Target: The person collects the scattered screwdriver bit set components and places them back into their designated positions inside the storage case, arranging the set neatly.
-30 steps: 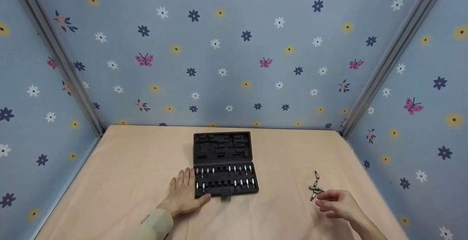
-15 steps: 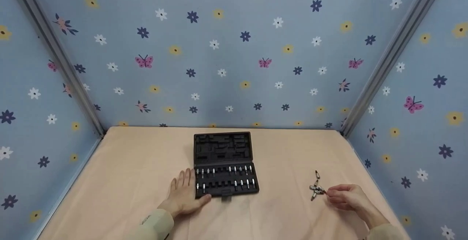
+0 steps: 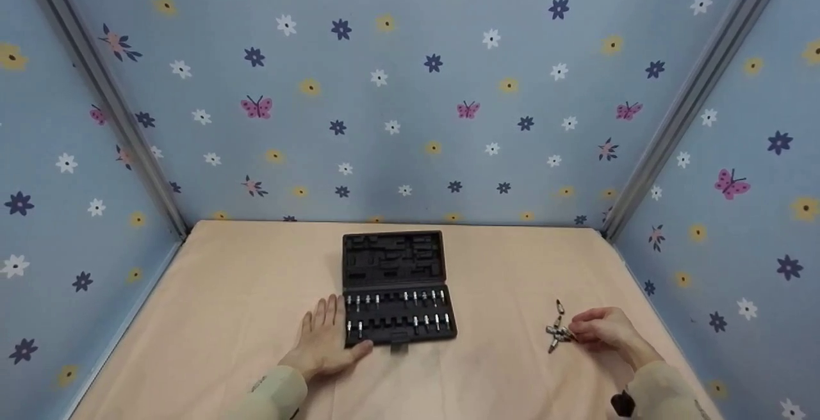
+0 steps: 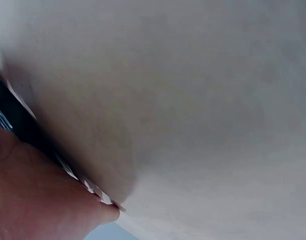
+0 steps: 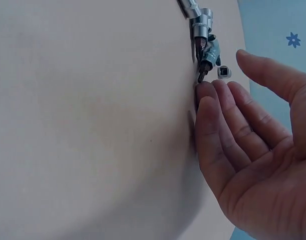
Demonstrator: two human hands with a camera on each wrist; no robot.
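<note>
A black case (image 3: pixel 393 258) lies unfolded on the table. Two rows of silver bit sockets (image 3: pixel 423 298) fill part of its near half, with vacant slots at the middle. My left hand (image 3: pixel 325 342) rests flat along the case's left side, its thumb at the front edge. In the left wrist view that hand (image 4: pixel 37 195) overlaps a dark strip of the case (image 4: pixel 22 117). At the right, my right hand (image 3: pixel 607 330) is beside a small loose pile of bit sockets (image 5: pixel 201 29). Its fingers (image 5: pixel 208 120) are bent loosely, fingertips close to the nearest bit, thumb apart from them.
A pale cloth (image 3: pixel 256 266) covers the table. Blue flower-patterned walls (image 3: pixel 410 100) enclose the back and both sides, with grey metal posts (image 3: pixel 679 106) at the corners. One bit socket (image 3: pixel 560 306) lies slightly beyond the pile.
My right hand drew back to the right from the pile, then came in again from slightly farther up the table, showing more sleeve. My left hand and the case stay as they were.
</note>
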